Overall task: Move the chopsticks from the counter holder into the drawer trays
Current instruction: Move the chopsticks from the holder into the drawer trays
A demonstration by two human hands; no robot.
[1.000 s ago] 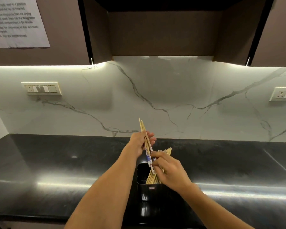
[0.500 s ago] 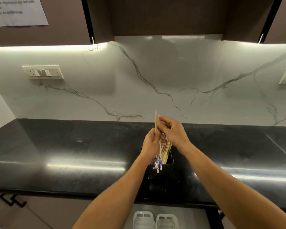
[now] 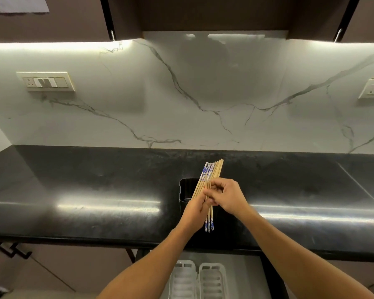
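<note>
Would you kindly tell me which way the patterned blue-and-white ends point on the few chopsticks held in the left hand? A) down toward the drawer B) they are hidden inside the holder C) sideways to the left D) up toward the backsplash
A: the chopsticks gripped by the left hand hang below it with their blue-and-white ends lowest, above the white drawer trays, clear of the black holder.

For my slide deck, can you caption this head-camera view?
Both hands, left hand and right hand, grip wooden chopsticks above the black counter holder, white drawer trays below.
</note>
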